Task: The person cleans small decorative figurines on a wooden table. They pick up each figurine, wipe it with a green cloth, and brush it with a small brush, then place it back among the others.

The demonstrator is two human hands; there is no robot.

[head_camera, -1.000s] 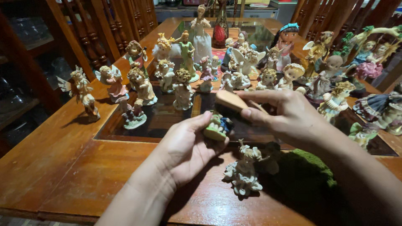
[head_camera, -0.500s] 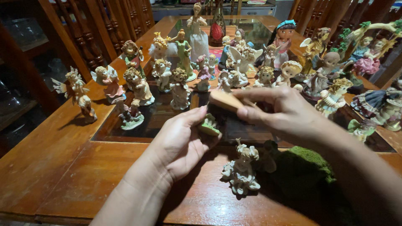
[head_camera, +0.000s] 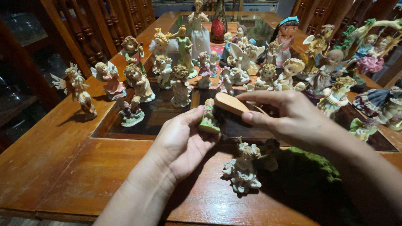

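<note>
My left hand holds a small green figurine upright above the table's front part. My right hand grips a wooden-backed brush, whose dark bristles rest against the figurine's right side. Just below the two hands a pale winged angel figurine lies on the wooden table. A green cloth lies to its right, partly under my right forearm.
Many ceramic figurines stand on the glass inset, among them a winged fairy at the left, a tall white lady at the back and a big-headed doll. Wooden chairs line the left side.
The green figurine has been turned from tilted, base toward me, to upright in my left hand. The brush stays against it, shifted slightly.
</note>
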